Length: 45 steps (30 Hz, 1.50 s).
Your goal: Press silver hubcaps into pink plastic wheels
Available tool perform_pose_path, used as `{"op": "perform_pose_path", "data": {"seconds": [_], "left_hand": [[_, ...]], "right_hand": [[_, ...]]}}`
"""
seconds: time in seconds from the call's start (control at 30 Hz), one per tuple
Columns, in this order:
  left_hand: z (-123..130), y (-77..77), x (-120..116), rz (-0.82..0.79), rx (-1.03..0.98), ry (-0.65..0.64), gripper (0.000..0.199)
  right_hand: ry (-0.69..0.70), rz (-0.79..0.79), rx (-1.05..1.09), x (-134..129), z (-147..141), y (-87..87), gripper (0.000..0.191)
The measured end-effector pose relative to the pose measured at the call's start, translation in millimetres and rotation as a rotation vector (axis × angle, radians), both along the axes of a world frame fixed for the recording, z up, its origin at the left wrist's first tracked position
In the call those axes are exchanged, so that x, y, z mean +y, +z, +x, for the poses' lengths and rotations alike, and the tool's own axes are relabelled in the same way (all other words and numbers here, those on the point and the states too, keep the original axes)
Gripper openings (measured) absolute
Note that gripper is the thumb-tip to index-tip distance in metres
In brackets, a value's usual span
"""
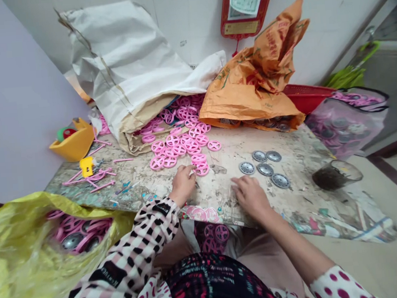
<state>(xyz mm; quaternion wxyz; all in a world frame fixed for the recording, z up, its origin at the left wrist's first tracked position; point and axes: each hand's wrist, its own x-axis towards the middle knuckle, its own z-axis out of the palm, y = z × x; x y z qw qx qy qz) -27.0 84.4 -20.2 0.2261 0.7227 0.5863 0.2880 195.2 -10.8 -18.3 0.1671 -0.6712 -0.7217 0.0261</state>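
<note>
My left hand rests on the worktable with its fingertips at the edge of a small stack of pink plastic spoked wheels. A loose pile of similar pink wheels spreads across the table beyond it and runs back under a white woven sack. My right hand lies flat and empty on the table, just nearer than several round silver metal discs.
An orange woven sack lies at the back, beside a red basket and a clear bag of wheels and discs. A yellow bag of parts sits at lower left. Pink plastic runners lie at the table's left, and a glass stands at right.
</note>
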Motion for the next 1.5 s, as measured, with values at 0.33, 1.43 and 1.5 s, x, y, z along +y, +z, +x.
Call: {"op": "perform_pose_path", "data": {"seconds": [0.33,1.43,1.5], "left_hand": [[4.1,-1.7,24.1,0.084,0.376,-0.111,0.023],[19.5,12.3,-79.2,-0.797,-1.296,-0.074,0.037],[20.8,12.7,-79.4,-0.786,-1.269,-0.079,0.037]], "right_hand": [[-0.140,-0.075,-0.289,31.1,35.7,-20.5,0.040],[-0.008,0.111,0.761,-17.7,-57.3,3.8,0.037],[0.018,-0.012,0.842,-15.8,-54.5,1.8,0.034]]}}
